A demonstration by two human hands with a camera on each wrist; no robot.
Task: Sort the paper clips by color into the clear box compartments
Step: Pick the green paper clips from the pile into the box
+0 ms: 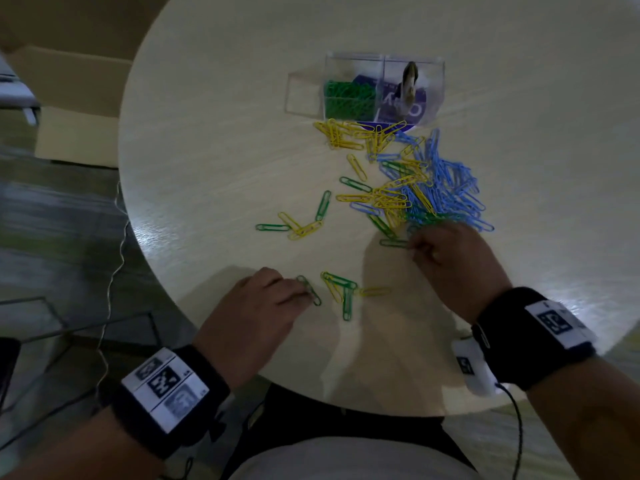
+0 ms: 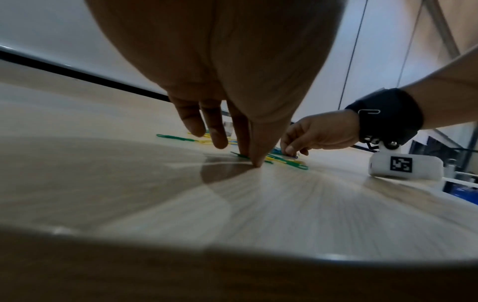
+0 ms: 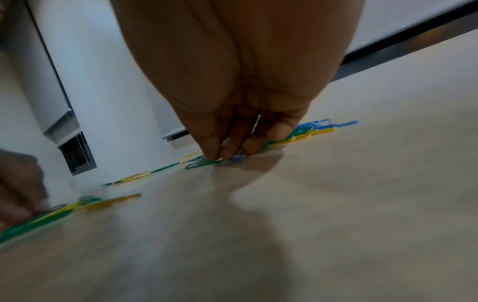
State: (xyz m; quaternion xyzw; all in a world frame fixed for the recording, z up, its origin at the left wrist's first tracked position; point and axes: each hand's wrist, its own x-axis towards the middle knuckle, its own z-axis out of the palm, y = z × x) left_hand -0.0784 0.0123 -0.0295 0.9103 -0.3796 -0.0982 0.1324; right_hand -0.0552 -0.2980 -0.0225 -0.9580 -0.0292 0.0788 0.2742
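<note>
On the round pale table [image 1: 214,168] stands the clear box [image 1: 384,58]; green clips [image 1: 349,98] fill one of its compartments. Yellow clips [image 1: 353,133] lie just in front of it. A mixed pile, mostly blue clips [image 1: 450,188], spreads to the right. My left hand [image 1: 304,294] is low on the table, thumb and forefinger pinching a green clip [image 1: 310,289] [image 2: 240,155]. My right hand [image 1: 414,245] pinches another green clip [image 1: 393,242] [image 3: 204,163] at the near edge of the pile. Between my hands lie a few green and yellow clips [image 1: 341,289].
Loose green and yellow clips [image 1: 304,223] lie mid-table. A white tagged module [image 1: 474,368] under my right wrist rests near the table's front edge. Left of the table are a cardboard box [image 1: 69,98], a thin cable [image 1: 117,254] and a wire frame [image 1: 52,313] on the floor.
</note>
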